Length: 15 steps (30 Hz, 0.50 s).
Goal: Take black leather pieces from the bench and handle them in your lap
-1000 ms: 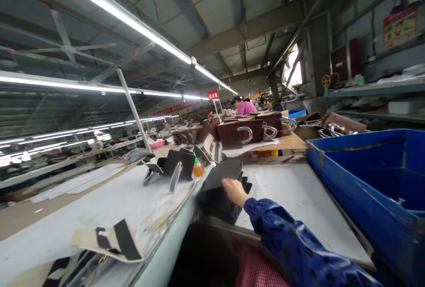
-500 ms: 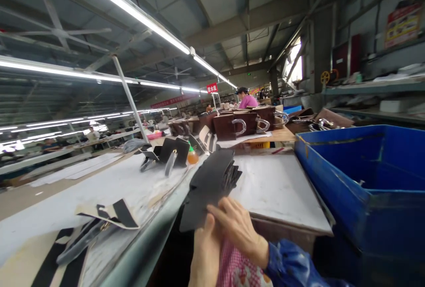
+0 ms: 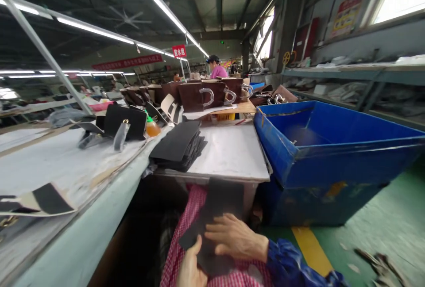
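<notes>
A dark flat piece of material (image 3: 217, 216) lies on my lap over a red checked apron (image 3: 189, 229). My right hand (image 3: 234, 238) rests on top of it, fingers bent and pressing the piece. My left hand (image 3: 190, 267) comes up from below with its thumb against the piece's lower left edge; its other fingers are hidden. A stack of similar black pieces (image 3: 177, 145) sits on the white table (image 3: 232, 154) just ahead of me.
A big blue bin (image 3: 332, 154) stands on the green floor to the right. A long conveyor bench (image 3: 66, 167) on the left carries black bag parts and an orange bottle (image 3: 152, 128). Brown handbags (image 3: 199, 94) line the far table. A person in pink (image 3: 217, 69) works behind them.
My hands have brought one dark piece from the stack down onto my lap. The view has tilted down and to the right, showing more floor and bin.
</notes>
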Available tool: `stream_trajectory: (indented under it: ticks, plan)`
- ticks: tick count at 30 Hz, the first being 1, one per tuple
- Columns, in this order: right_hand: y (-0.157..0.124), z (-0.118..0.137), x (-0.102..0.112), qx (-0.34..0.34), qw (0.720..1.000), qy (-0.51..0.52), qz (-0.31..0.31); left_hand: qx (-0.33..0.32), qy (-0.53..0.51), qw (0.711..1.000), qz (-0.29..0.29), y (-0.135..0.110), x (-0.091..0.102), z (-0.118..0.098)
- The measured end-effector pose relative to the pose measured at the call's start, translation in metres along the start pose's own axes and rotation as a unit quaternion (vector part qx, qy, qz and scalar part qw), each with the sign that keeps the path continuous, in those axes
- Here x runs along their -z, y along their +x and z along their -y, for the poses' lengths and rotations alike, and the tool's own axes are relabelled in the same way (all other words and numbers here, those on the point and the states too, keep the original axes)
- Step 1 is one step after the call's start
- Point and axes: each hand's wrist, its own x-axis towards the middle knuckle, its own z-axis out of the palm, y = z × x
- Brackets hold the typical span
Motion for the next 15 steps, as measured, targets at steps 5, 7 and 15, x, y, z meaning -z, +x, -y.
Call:
stream_trajectory:
  ticks: [5,7,15]
  plan:
    - [-0.031,-0.024,-0.010,-0.003,0.999,0.008,0.049,0.031,0.001,0.998,-0.061,0.007,0.008,0.004]
    - [-0.043,-0.027,0.000,-0.008,0.999,0.000,0.052,0.019,-0.001,0.998,-0.065,0.005,0.007,0.005]
    - [-0.007,-0.024,0.006,-0.059,0.992,-0.113,0.009,-0.002,0.048,0.999,-0.006,-0.001,-0.003,0.002]
